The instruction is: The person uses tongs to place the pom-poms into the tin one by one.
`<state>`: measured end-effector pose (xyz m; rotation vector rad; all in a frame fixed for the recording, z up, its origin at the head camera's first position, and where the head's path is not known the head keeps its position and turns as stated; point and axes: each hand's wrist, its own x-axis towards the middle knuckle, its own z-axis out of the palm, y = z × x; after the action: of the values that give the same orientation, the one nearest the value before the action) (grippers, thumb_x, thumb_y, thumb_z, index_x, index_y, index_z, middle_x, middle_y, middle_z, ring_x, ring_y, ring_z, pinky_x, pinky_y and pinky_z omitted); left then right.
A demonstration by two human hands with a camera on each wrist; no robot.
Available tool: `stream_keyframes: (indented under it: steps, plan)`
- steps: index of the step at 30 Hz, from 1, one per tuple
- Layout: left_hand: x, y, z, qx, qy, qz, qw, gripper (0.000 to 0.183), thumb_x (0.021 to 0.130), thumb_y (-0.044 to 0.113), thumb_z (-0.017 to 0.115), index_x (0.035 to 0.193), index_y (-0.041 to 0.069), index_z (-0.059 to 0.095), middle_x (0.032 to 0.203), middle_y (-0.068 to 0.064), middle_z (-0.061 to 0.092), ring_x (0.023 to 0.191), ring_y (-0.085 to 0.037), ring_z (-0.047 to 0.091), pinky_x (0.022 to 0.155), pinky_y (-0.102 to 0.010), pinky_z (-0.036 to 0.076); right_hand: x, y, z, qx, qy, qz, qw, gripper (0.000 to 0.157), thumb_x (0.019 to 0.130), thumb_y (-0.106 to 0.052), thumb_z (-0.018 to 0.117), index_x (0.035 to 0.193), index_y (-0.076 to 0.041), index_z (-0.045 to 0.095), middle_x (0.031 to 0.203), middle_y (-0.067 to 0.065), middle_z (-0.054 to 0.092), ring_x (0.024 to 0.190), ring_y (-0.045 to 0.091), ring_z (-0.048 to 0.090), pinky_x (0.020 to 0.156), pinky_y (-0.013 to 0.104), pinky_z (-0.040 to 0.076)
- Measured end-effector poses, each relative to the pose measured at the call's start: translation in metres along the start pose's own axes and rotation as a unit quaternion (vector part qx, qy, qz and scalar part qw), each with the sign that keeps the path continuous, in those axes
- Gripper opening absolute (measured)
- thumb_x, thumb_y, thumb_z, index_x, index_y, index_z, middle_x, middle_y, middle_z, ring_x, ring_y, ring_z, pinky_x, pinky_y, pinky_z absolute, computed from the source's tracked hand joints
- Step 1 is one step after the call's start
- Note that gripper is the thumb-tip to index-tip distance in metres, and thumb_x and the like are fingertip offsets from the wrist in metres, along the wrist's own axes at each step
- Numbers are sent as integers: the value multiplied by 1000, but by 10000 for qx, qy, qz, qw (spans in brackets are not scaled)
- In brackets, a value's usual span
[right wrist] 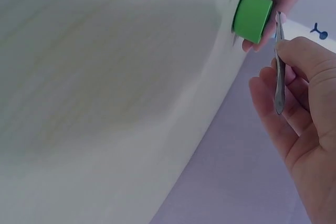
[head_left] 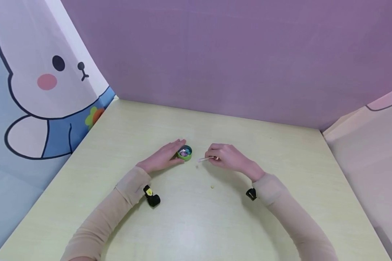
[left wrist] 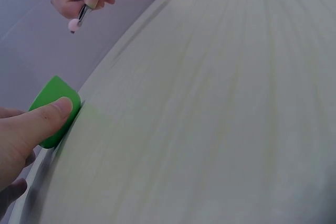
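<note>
A small round green container (head_left: 184, 158) stands on the table with pink, purple and teal pieces inside it. My left hand (head_left: 164, 156) holds it by the sides, the thumb on the near wall and the fingers across from it. Metal tweezers (right wrist: 280, 72) are pinched between the thumb and fingers of my right hand (head_left: 228, 157), just right of the container. A pink bead (left wrist: 74, 25) is at the tweezer tips, above the table. One yellow-green bead (head_left: 212, 186) lies on the table, nearer to me than the right hand.
The pale wooden table (head_left: 189, 224) reaches back to a purple panel (head_left: 215, 61). A printed cartoon sheet (head_left: 36, 94) borders the left side, and a pale sheet (head_left: 372, 152) the right. Black wrist devices (head_left: 152, 197) sit at both sleeves.
</note>
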<state>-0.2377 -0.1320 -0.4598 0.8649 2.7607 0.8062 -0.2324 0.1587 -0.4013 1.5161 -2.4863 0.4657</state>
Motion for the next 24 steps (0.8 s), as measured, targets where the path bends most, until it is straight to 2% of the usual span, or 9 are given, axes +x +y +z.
stream_keyframes:
  steps: [17,24]
  plan:
    - [1,-3,1,10,101,167,9998,81,96,38,64,158,7,20,164,-18,25,152,-35,24,125,-54,22,28,9,5,-102,18,55,9999,12,86,-4,73,96,-7,77,91,3,71,71,10,63,61,19,56]
    - [2,-3,2,22,153,234,9996,81,96,37,64,158,7,21,163,-19,25,152,-35,25,125,-54,23,34,12,7,-72,6,176,9998,12,87,-4,72,98,-6,77,92,3,72,71,14,67,61,21,57]
